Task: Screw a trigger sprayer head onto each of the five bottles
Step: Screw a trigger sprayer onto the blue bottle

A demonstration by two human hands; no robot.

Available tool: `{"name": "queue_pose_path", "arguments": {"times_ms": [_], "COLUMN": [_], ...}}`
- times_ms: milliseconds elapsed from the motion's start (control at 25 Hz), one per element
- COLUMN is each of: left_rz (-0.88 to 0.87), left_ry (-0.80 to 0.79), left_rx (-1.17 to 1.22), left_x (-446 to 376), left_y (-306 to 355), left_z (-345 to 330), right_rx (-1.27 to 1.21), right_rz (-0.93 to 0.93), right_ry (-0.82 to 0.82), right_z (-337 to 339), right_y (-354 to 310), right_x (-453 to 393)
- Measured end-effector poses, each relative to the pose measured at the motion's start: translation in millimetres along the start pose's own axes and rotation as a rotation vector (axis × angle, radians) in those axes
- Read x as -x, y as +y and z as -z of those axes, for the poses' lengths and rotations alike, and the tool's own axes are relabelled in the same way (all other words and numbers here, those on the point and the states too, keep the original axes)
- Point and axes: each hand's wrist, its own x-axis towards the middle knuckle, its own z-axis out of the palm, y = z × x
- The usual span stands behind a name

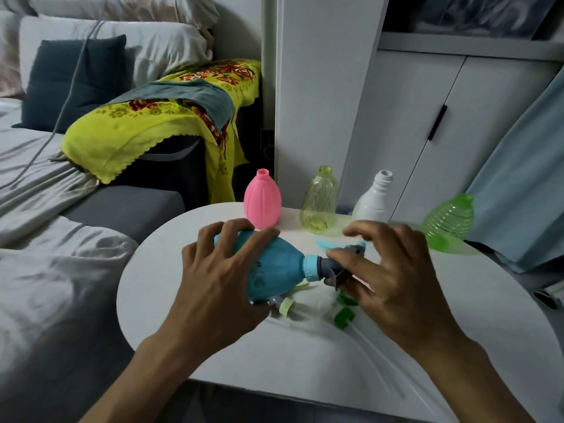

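Blue bottle [274,267], tilted, gripped by left hand [219,270]; right hand [393,276] pinches its sprayer head [335,267].

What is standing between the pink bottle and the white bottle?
The clear yellow-green plastic bottle stands between the pink egg-shaped bottle and the white plastic bottle, uncapped, in the head view.
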Motion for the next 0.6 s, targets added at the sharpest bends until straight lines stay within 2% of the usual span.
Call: {"name": "queue_pose_path", "arguments": {"times_ms": [120, 200, 280, 480, 600], "left_rz": [-0.026, -0.039, -0.024, 0.0, -0.015], "left_ry": [-0.013, -0.033, -0.034, 0.046, 0.124], "left_rx": [-0.025, -0.043, -0.044, -0.103, -0.152], "left_x": [1, 3, 5, 5, 6], "left_y": [3, 6, 10, 19, 22], "left_z": [-1, -3, -2, -2, -2], "right_rx": [-0.212, -0.383, -0.52, -0.571, -0.777], "right_rz": [0.015, -0.051, -0.143, -0.196, -0.368], "right_ry": [-0.17, -0.237, -0.236, -0.17, -0.125], "right_z": [-5, -8, -7, -9, -6], "right_y": [-12, -16, -16, -17, -19], "right_x": [4, 5, 6, 4, 4]}}
